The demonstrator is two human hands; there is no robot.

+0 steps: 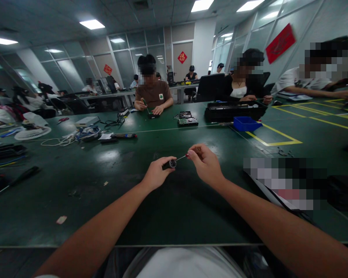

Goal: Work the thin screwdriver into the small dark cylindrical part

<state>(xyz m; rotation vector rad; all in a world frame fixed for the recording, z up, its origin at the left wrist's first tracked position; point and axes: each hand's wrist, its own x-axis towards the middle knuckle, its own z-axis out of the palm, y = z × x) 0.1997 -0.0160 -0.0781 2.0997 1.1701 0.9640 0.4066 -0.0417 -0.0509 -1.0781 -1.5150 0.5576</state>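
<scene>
My left hand [156, 174] is closed round a small black cylindrical part [173, 164], whose round, silver-rimmed end faces me. Between the fingertips of my right hand [208, 166] is a thin screwdriver [181, 157] with a red handle, most of it hidden by the fingers. Its metal shaft points left and reaches the upper edge of the black part; whether the tip sits inside it cannot be made out. Both hands are above the green tabletop [162, 216].
Across the table a co-worker [153, 92] holds a screwdriver over a dark object. Opened hard drives [188, 119], a long black casing [234, 111] and a blue bin [246, 124] stand at the far side. Cables [88, 133] lie left; a blurred-out flat item [278, 185] is right.
</scene>
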